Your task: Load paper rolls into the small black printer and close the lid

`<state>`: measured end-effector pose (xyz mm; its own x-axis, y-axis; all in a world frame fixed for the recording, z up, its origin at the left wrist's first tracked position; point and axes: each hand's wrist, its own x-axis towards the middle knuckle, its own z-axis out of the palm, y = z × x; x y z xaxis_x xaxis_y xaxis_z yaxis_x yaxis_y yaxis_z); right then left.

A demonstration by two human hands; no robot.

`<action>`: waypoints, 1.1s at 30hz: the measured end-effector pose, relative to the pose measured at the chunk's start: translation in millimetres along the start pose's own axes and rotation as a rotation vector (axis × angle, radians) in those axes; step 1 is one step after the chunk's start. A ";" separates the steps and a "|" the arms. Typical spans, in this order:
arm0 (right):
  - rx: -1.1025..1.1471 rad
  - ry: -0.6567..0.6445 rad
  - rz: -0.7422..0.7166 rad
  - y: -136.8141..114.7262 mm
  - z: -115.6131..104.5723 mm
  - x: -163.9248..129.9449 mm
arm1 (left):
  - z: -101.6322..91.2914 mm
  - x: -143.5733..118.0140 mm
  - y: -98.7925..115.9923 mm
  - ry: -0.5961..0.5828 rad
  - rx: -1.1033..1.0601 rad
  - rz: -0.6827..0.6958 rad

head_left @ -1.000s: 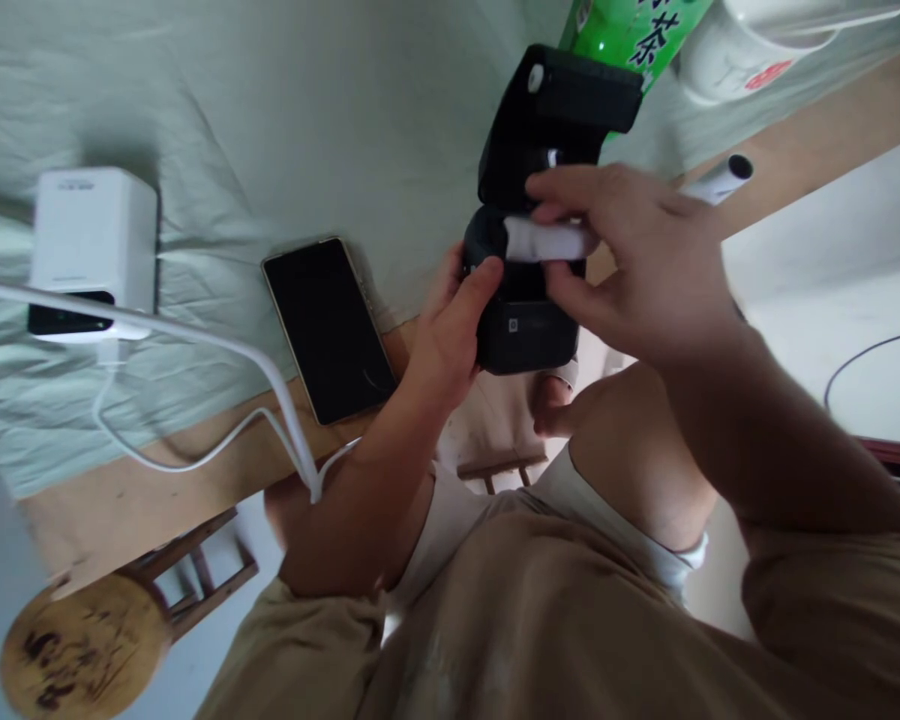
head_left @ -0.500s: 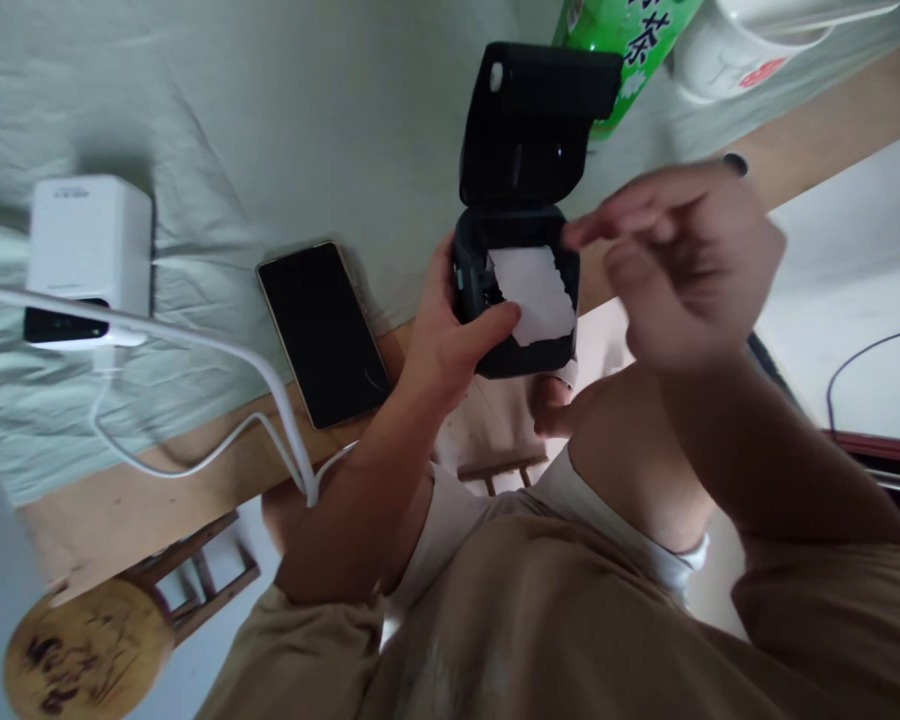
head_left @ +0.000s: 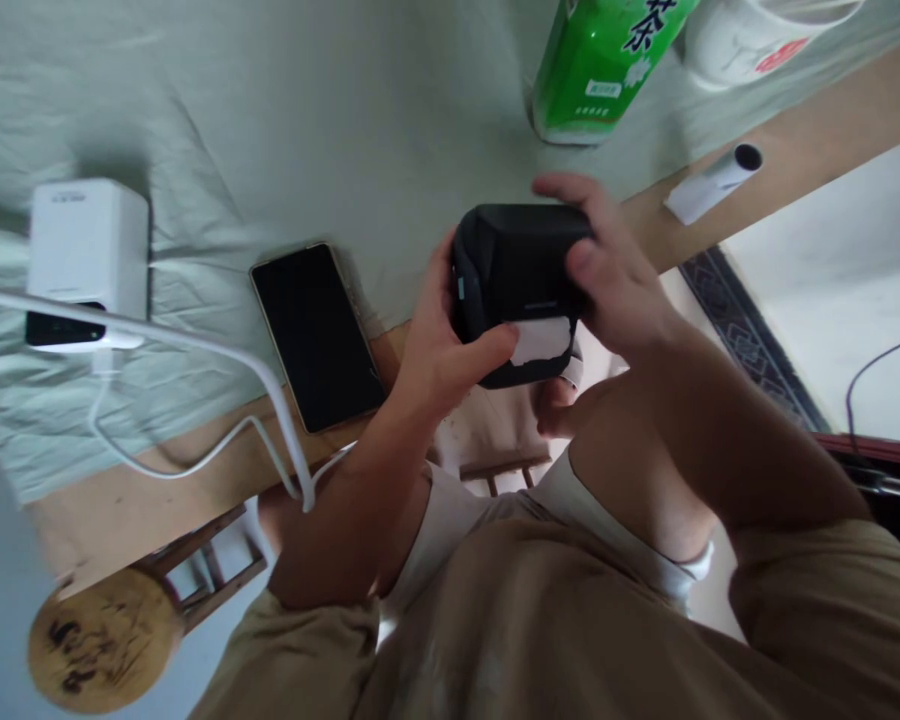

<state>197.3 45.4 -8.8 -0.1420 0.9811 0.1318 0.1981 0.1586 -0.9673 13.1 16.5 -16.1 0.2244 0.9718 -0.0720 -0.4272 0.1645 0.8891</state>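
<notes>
Both my hands hold a small black label printer (head_left: 517, 270) above the table's near edge. Its lid is down, and a strip of white paper (head_left: 541, 340) sticks out of the front slot. My left hand (head_left: 450, 345) grips the printer's left side, thumb lying across the front next to the paper. My right hand (head_left: 607, 270) wraps over the top and right side, fingers pressing on the lid.
A black phone (head_left: 316, 335) lies face up to the left. Further left stands a white box device (head_left: 88, 262) with a white cable (head_left: 217, 350). A green bottle (head_left: 600, 65), a white cup (head_left: 757, 35) and a paper roll (head_left: 712, 180) sit behind. A wooden stool (head_left: 105, 650) is below.
The printer's lid was up while my right hand placed a white roll inside and drew back. Now the lid is down under my right hand, with paper poking out of the slot.
</notes>
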 end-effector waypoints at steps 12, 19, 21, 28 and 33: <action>0.084 -0.089 -0.005 14.5 -0.5 1.8 | 13.6 -5.9 6.9 0.111 0.291 0.050; 0.314 -0.061 -0.065 25.2 -6.1 -2.4 | -2.7 -29.2 63.3 0.213 1.106 0.299; 0.343 -0.046 -0.083 24.6 -5.3 -3.5 | -22.8 -27.3 73.8 0.371 1.360 0.167; 0.329 -0.002 -0.074 16.7 -1.6 -7.5 | -70.1 -16.8 55.7 0.466 1.180 -0.158; 0.338 -0.048 -0.094 15.0 -2.6 -7.0 | -57.8 -15.2 50.5 0.406 1.380 -0.100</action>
<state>203.7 41.2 -23.6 -0.1911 0.9564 0.2209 -0.1489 0.1942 -0.9696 -62.5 19.8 3.8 -0.1580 0.9848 -0.0719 0.7999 0.1704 0.5754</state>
